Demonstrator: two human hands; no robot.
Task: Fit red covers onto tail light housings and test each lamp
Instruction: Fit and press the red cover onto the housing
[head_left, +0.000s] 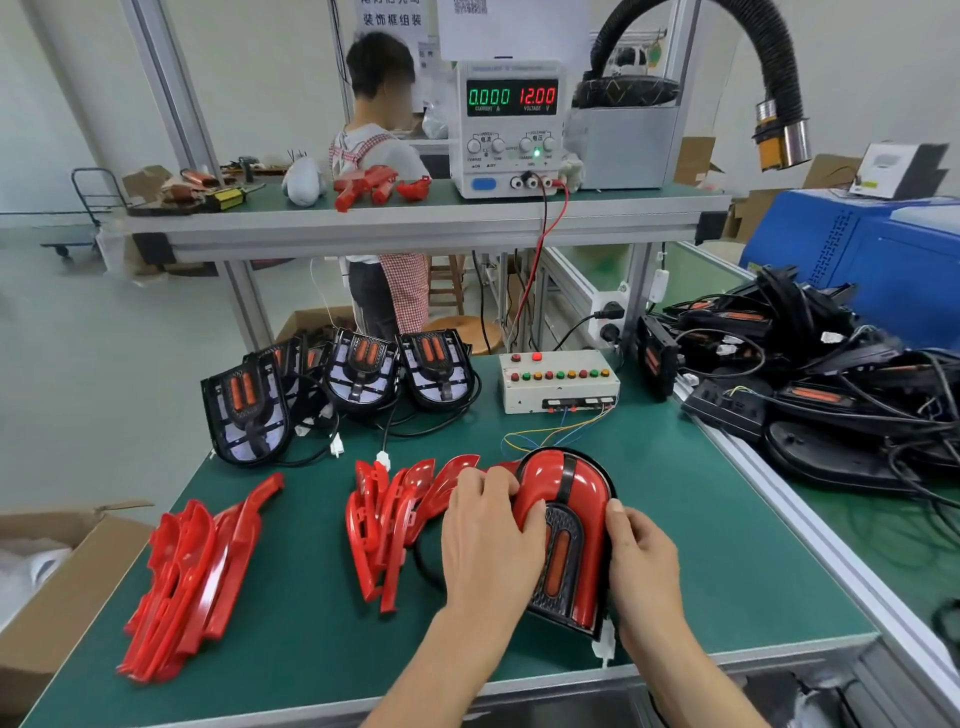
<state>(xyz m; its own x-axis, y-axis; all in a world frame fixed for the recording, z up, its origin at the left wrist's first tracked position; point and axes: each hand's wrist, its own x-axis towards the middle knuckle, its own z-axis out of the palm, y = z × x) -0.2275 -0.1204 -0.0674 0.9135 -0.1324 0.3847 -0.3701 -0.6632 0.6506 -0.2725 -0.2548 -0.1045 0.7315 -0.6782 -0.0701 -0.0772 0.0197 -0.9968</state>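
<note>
At lower centre, the left hand (488, 540) and right hand (641, 558) are gripping, fingers curled, a red cover (563, 493) on its tail light housing (558, 561).

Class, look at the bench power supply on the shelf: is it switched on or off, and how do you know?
On. The power supply has a lit display reading 0.000 and 12.00, and a green lamp glows on its front panel.

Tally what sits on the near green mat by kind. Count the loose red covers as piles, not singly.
piles of red covers: 2
uncovered housings in plain view: 3 (more are partly hidden behind them)
covered lamp, gripped by left hand and right hand: 1
button test box: 1
Total: 7
</note>
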